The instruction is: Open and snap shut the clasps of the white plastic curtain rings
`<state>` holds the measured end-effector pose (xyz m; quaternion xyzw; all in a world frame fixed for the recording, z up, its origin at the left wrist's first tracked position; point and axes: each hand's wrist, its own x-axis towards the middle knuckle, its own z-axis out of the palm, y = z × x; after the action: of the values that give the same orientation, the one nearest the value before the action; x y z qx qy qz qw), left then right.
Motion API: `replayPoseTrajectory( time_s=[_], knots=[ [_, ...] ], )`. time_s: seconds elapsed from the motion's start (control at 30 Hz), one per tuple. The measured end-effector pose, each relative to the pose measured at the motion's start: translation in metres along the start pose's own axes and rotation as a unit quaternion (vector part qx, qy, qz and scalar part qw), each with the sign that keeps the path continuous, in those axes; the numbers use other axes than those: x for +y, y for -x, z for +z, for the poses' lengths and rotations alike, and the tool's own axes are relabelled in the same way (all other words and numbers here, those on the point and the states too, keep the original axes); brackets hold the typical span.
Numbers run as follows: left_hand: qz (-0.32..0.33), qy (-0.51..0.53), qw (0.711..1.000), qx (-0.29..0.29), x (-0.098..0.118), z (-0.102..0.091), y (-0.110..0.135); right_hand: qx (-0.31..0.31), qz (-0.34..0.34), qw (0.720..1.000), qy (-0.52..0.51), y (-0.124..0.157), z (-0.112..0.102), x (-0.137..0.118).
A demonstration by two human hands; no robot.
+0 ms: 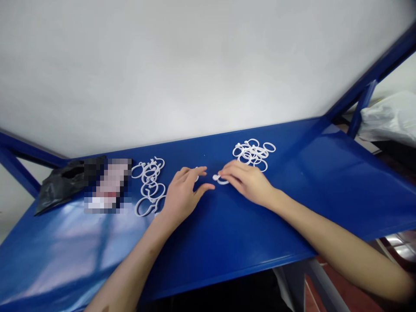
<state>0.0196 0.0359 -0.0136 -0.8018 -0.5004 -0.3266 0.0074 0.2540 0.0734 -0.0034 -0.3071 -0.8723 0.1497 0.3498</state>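
A white plastic ring with a small round knob is pinched in the fingers of my right hand, just over the blue table. To its left, my left hand has its thumb and forefinger spread apart, facing the ring. A sliver of white shows at the left fingers; whether it is held there I cannot tell. Left of that hand lies a loose group of white rings, some with gaps and free ends. Beyond my right hand is another pile of white rings, overlapping each other; several look closed.
A black plastic bag and a blurred-out flat item lie on the left of the blue table. A pale wall stands behind. Blue frame bars rise at both sides, with a white plastic bag beyond the right one.
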Motion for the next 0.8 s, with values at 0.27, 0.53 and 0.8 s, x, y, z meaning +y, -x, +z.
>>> replayPoseTrajectory(
  time_s=[0.27, 0.53, 0.8],
  knots=[
    [-0.101, -0.165, 0.976, -0.097, -0.026, -0.004, 0.001, 0.062, 0.181, 0.916, 0.351, -0.005, -0.043, 0.046],
    [-0.116, -0.155, 0.975, -0.111, -0.023, -0.006, -0.001, -0.018, 0.195, 0.906, 0.376, 0.004, -0.050, 0.054],
    [-0.113, -0.140, 0.979, -0.100, -0.018, -0.008, -0.003, 0.039, 0.129, 0.924, 0.356, -0.002, -0.046, 0.036]
  ],
)
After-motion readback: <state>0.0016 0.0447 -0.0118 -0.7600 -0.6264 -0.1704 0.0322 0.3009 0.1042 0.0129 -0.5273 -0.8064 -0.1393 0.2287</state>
